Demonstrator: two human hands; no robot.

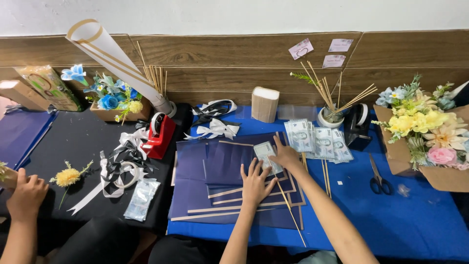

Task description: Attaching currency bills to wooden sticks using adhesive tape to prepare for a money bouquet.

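1. There is a single view, from a camera worn on the person's head, looking steeply down and forward over the work surface.
2. It faces a wood-panelled wall [234, 54] that runs across the top of the frame, with the blue table cover [410, 215] filling the lower right.
3. It sits close: both forearms enter from the bottom edge.
4. The wide lens bends the wall's lines at the edges.

We are at a gift-bouquet craft table.
We see dark blue wrapping sheets [229, 171], black-and-white ribbon bows [128, 146], a red tape dispenser [160, 134] and cardboard boxes of artificial flowers [422, 132].
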